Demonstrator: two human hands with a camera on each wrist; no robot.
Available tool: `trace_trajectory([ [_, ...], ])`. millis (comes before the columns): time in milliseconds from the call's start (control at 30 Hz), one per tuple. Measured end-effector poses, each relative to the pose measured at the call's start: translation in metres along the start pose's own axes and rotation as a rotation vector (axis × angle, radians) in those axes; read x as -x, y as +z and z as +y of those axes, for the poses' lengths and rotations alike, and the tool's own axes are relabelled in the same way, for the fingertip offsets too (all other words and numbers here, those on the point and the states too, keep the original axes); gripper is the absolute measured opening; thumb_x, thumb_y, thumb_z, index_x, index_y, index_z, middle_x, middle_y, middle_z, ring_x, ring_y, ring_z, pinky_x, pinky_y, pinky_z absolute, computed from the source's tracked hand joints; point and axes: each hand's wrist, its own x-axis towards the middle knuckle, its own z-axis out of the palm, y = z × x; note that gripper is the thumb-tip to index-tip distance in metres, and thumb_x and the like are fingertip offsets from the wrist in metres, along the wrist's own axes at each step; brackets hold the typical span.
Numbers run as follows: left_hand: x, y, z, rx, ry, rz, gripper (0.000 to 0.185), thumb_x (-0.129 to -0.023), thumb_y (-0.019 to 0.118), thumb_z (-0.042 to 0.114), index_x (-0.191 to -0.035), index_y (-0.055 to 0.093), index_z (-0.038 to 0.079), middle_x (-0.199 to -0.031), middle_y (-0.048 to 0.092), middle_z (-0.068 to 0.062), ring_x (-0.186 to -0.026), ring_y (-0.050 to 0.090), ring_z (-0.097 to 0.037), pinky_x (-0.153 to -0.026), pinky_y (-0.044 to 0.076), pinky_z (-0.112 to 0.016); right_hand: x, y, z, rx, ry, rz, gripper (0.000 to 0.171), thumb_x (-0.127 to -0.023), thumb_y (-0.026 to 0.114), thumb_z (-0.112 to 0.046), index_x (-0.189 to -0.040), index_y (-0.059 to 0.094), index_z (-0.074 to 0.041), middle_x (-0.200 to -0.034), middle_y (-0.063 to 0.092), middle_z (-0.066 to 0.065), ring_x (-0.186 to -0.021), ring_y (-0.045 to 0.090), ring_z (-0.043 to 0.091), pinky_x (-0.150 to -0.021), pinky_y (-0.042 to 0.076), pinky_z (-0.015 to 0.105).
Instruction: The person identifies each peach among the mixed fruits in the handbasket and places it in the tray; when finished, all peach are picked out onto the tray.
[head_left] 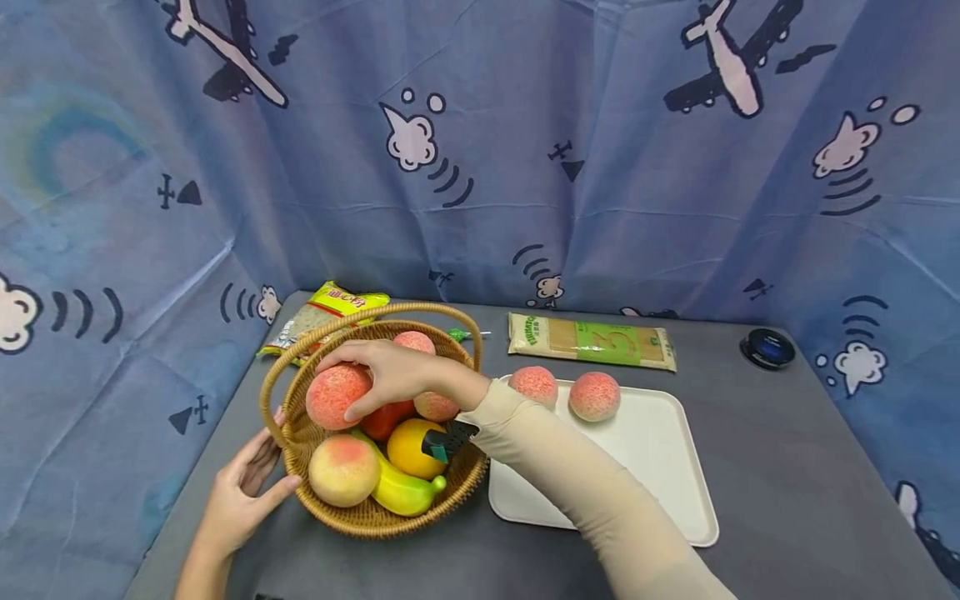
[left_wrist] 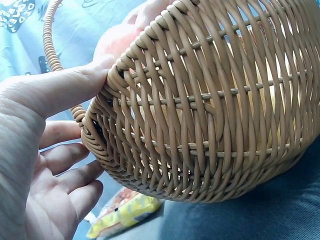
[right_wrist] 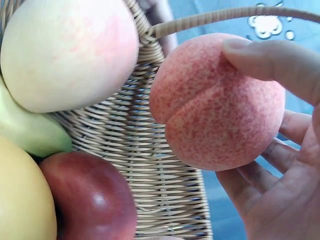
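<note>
The right hand (head_left: 390,371) reaches into the wicker basket (head_left: 450,483) on the grey counter (head_left: 787,467) and curls its thumb and fingers around a pink peach (head_left: 336,395), which sits just above the basket's left rim. The left hand (head_left: 243,492) lies open, fingers straight, thumb pressing the basket's outer wall. Two more peaches rest on the white tray (head_left: 660,467) just beside the basket.

Head view looks forward and down over the whole table. Both wrist views sit very close, left outside the wicker basket (left_wrist: 210,110), right inside it. All three share the basket.
</note>
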Motion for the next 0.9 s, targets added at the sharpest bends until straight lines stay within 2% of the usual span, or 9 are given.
trace_trajectory([
  [167, -0.001, 0.001, -0.001, 0.0, 0.004, -0.002, 0.074, -0.074, 0.06, -0.028, -0.138, 0.024, -0.022, -0.152, 0.034, -0.01, -0.136, 0.039, -0.008, -0.109, 0.034, -0.013, 0.025, -0.004, -0.004, -0.002, -0.068, 0.037, 0.065, -0.079, 0.077, -0.032, -0.135, 0.049, -0.016, -0.133, 0.052, -0.001, -0.115, 0.05, 0.008, -0.095, 0.045, 0.016],
  [267, -0.001, 0.003, 0.0, 0.001, -0.018, 0.005, 0.074, -0.074, 0.06, -0.028, -0.139, 0.024, -0.021, -0.152, 0.034, -0.009, -0.136, 0.039, -0.008, -0.109, 0.034, -0.013, 0.042, -0.004, -0.004, -0.063, -0.115, 0.074, 0.064, -0.078, 0.078, -0.026, -0.134, 0.049, -0.012, -0.132, 0.052, 0.002, -0.114, 0.051, 0.009, -0.098, 0.045, 0.017],
  [367, -0.001, 0.004, 0.0, -0.008, -0.046, 0.01, 0.075, -0.074, 0.059, -0.028, -0.14, 0.025, -0.02, -0.153, 0.033, -0.01, -0.136, 0.038, -0.007, -0.109, 0.033, -0.013, 0.06, -0.004, -0.003, -0.111, -0.156, 0.131, 0.063, -0.076, 0.079, -0.021, -0.132, 0.051, -0.008, -0.131, 0.053, 0.004, -0.114, 0.051, 0.01, -0.098, 0.047, 0.02],
  [500, 0.0, 0.005, -0.002, -0.016, -0.066, 0.012, 0.075, -0.074, 0.059, -0.029, -0.14, 0.025, -0.02, -0.153, 0.034, -0.006, -0.135, 0.039, -0.005, -0.109, 0.033, -0.013, 0.091, -0.006, -0.001, -0.094, -0.189, 0.221, 0.064, -0.075, 0.08, -0.021, -0.132, 0.053, -0.01, -0.133, 0.054, 0.003, -0.12, 0.048, 0.012, -0.098, 0.048, 0.025],
  [567, 0.0, 0.006, -0.003, -0.006, -0.049, 0.009, 0.075, -0.073, 0.058, -0.029, -0.139, 0.024, -0.021, -0.152, 0.034, -0.008, -0.135, 0.039, -0.006, -0.109, 0.034, -0.013, 0.108, -0.007, 0.002, -0.093, -0.192, 0.261, 0.064, -0.075, 0.08, -0.02, -0.133, 0.053, -0.011, -0.134, 0.053, 0.003, -0.123, 0.047, 0.013, -0.1, 0.048, 0.028],
  [767, 0.001, 0.004, -0.004, 0.014, -0.057, 0.008, 0.076, -0.073, 0.059, -0.029, -0.141, 0.024, -0.019, -0.153, 0.032, -0.01, -0.136, 0.038, -0.007, -0.11, 0.033, -0.014, 0.155, -0.009, 0.01, -0.124, -0.176, 0.374, 0.066, -0.073, 0.082, -0.013, -0.132, 0.052, -0.009, -0.134, 0.053, 0.006, -0.124, 0.047, 0.019, -0.101, 0.048, 0.035],
  [900, 0.004, 0.002, -0.002, 0.028, -0.043, 0.016, 0.076, -0.074, 0.058, -0.03, -0.141, 0.023, -0.019, -0.153, 0.031, -0.012, -0.136, 0.038, -0.008, -0.109, 0.034, -0.013, 0.18, -0.007, 0.016, -0.123, -0.129, 0.484, 0.067, -0.073, 0.082, -0.011, -0.133, 0.053, -0.01, -0.133, 0.053, 0.006, -0.122, 0.048, 0.018, -0.097, 0.052, 0.034],
])
